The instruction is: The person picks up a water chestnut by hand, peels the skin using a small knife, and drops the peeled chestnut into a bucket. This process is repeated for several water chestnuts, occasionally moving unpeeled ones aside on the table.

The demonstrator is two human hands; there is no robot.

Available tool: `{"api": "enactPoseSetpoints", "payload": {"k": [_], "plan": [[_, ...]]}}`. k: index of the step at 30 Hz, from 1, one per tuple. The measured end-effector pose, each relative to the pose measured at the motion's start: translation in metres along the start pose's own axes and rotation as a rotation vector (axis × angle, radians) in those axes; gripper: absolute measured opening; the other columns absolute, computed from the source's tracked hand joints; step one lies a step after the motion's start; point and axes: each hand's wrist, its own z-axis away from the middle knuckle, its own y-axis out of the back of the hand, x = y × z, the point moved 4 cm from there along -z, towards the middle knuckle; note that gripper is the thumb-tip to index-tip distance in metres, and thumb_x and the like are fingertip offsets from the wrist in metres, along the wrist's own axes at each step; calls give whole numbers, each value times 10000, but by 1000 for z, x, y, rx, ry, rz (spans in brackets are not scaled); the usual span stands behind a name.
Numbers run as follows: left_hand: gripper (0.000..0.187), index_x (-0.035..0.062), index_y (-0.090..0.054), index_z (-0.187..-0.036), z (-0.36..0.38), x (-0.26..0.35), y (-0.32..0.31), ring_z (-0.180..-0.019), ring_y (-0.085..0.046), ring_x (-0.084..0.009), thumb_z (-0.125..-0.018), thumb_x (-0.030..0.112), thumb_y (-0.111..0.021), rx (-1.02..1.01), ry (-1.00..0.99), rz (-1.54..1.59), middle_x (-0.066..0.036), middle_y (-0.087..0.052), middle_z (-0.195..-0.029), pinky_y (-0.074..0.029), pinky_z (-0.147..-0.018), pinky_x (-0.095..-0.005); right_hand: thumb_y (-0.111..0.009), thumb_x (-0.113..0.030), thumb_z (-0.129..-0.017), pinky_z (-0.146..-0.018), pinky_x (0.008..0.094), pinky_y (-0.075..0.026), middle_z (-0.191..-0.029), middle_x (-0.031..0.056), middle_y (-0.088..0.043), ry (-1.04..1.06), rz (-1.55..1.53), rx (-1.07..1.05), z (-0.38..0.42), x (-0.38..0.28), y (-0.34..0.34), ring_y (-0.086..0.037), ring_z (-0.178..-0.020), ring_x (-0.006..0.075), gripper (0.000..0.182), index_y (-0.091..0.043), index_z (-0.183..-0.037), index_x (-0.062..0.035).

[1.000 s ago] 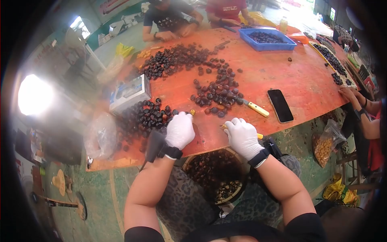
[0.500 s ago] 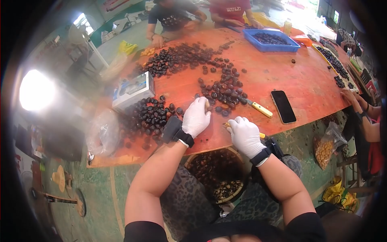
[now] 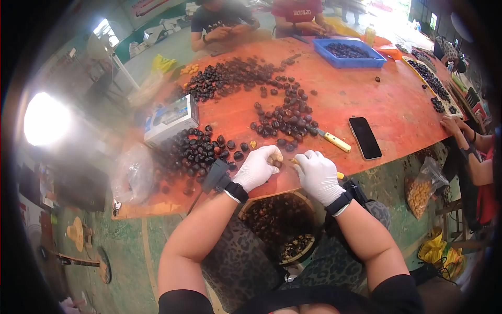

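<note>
My left hand (image 3: 258, 168), in a white glove, is closed around a dark brown chestnut (image 3: 277, 164) at the table's near edge. Just to its right is my right hand (image 3: 318, 177), also gloved, its fingers curled round a knife whose yellow handle end (image 3: 340, 176) sticks out behind. The blade is mostly hidden. A yellowish peeled chestnut (image 3: 253, 144) lies on the table beyond my left hand. Dark chestnuts (image 3: 196, 152) are heaped left of it, and another group (image 3: 286, 118) lies farther ahead. Below my hands a round bucket (image 3: 312, 250) holds dark and pale shell pieces.
On the red table (image 3: 340, 99) are a second yellow-handled knife (image 3: 337, 142), a phone (image 3: 365, 137), a white box (image 3: 172, 119) and a blue tray (image 3: 361, 61) of dark chestnuts. A clear plastic bag (image 3: 133, 175) hangs at the left edge. Other people work across and at right.
My left hand has drawn back from the chestnut group toward my right hand, now with a dark chestnut. A peeled chestnut now lies on the table. My right hand has barely moved.
</note>
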Motion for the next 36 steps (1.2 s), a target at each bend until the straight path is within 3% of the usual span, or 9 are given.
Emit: {"api": "enactPoseSetpoints", "payload": {"k": [2,8,14,17,20,26,36], "plan": [[302,-1,-672,-1020,3,12,2,-868,-666,-209,-732,-56,-745,53,-40,-193,-106,-663,-943,-535,-792,-331,-659,-228,-850,-659,378,-511,-838,57,-567,24,-14,6,0,-2,1,-609,-827,251,132,-600,-922,-134],[283,-11,-717,-978,4,12,-2,-863,-687,-256,-705,-6,-790,35,-35,-115,-154,-689,-940,-543,-798,-342,-658,-211,-843,-646,378,-505,-825,55,-561,71,-43,2,-1,-10,-3,-603,-813,250,125,-589,-911,-132],[279,-21,-715,-983,3,9,0,-835,-704,-241,-713,-12,-785,42,28,-155,-149,-729,-904,-549,-791,-326,-652,-199,-831,-651,375,-499,-826,49,-563,76,-31,-2,-2,-11,-6,-601,-822,245,114,-596,-910,-137],[278,-27,-708,-971,2,3,-1,-828,-704,-235,-706,-13,-790,29,90,-20,-155,-727,-908,-547,-776,-319,-642,-198,-835,-661,370,-495,-828,47,-566,75,3,-32,0,-10,-9,-601,-838,242,101,-600,-900,-134],[275,-26,-696,-946,3,3,-2,-824,-698,-248,-695,3,-804,45,59,-58,-158,-717,-884,-541,-770,-329,-639,-200,-836,-669,368,-493,-830,46,-568,58,64,-106,4,-6,-14,-601,-850,240,96,-602,-891,-131],[292,-17,-675,-907,5,8,-1,-858,-676,-296,-671,48,-834,69,73,-189,-172,-693,-878,-524,-781,-361,-618,-185,-844,-654,365,-499,-831,45,-570,44,-3,-7,0,-17,-5,-605,-834,239,75,-592,-882,-125],[274,3,-671,-892,4,4,-2,-876,-666,-316,-678,80,-824,87,26,-248,-173,-679,-893,-523,-791,-375,-614,-184,-837,-663,373,-507,-852,58,-584,50,26,-86,9,-12,-10,-614,-839,246,95,-599,-898,-113]]}}
